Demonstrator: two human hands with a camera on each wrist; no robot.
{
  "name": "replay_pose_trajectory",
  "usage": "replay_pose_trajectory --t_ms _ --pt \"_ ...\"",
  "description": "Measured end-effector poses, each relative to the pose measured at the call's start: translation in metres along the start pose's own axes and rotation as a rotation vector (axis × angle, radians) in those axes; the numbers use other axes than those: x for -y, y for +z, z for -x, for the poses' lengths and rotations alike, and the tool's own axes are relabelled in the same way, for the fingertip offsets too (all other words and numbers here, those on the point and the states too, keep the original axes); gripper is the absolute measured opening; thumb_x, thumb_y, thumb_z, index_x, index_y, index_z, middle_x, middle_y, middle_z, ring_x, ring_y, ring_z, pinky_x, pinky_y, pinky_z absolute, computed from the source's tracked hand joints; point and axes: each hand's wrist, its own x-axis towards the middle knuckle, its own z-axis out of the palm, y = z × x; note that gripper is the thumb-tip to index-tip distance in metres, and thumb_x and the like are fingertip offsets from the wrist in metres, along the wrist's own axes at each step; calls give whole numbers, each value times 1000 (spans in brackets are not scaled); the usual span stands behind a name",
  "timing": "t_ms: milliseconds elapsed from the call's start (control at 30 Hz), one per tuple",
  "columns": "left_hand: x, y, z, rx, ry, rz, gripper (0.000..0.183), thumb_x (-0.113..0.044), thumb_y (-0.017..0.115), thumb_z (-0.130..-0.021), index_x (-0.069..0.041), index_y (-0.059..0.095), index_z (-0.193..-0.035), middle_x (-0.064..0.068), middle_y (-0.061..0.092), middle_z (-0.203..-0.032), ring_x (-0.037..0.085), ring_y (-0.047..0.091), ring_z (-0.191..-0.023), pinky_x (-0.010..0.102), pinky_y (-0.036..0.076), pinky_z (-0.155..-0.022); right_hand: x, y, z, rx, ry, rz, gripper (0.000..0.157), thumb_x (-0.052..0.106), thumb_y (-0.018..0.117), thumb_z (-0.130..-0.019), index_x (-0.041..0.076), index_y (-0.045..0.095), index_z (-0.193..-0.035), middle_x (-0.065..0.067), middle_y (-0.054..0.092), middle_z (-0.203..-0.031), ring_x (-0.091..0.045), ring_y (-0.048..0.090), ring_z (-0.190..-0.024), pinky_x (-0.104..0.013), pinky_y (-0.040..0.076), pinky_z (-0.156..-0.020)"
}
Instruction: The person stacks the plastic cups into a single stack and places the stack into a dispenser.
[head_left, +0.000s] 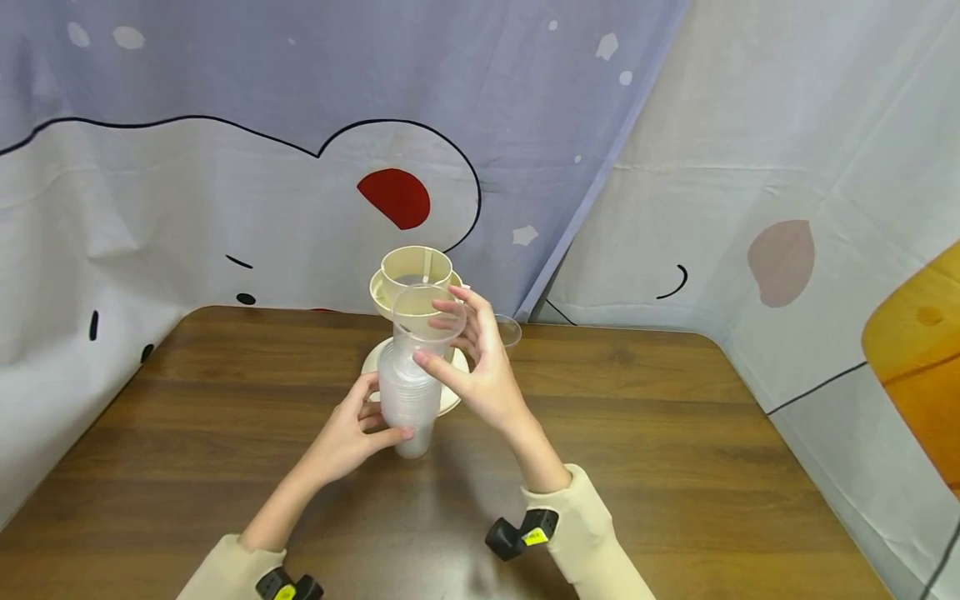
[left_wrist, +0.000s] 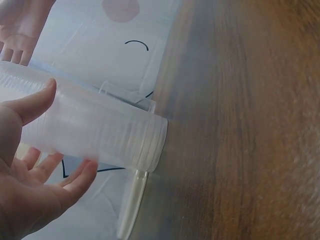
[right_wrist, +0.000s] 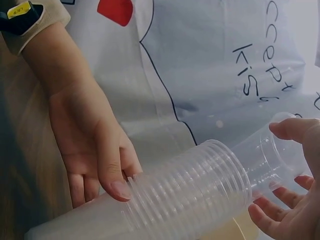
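Note:
A tall stack of nested clear plastic cups (head_left: 408,392) stands upright near the table's back middle. My left hand (head_left: 348,437) holds it from the left, thumb in front and fingers behind. In the right wrist view, the stacked rims (right_wrist: 195,185) sit close together. Above them my right hand (head_left: 480,371) grips a single clear plastic cup (head_left: 426,321) between thumb and fingers. This cup's lower end meets the stack's top; whether it sits inside is hard to tell. Directly behind is a cream stand (head_left: 417,260) with a ring-shaped top and a round base (head_left: 450,404), partly hidden by the cups.
Another clear cup (head_left: 510,332) shows at the back edge, right of the stand. The wooden table (head_left: 637,450) extends to both sides. A printed curtain (head_left: 300,225) hangs right behind the table. Black wrist cameras (head_left: 521,535) sit on both sleeves.

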Motion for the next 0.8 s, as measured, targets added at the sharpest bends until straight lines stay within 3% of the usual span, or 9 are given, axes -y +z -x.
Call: replay_pose_trajectory --t_ms 200,800 --pt "-1 -1 2 4 -4 -3 75 -15 80 -79 -10 34 -138 21 46 -137 40 60 -113 50 52 -96 -4 0 0 12 5 20 72 1 68 -82 9 29 -142 -21 50 -136 -28 54 -122 -44 45 -102" --pt "1 -1 0 6 -1 10 75 -14 80 -78 -11 35 -137 20 47 -136 39 61 -112 50 52 -96 -9 -2 1 104 44 187 71 11 74 -80 15 37 -140 -10 54 -132 -19 49 -126 -41 47 -100"
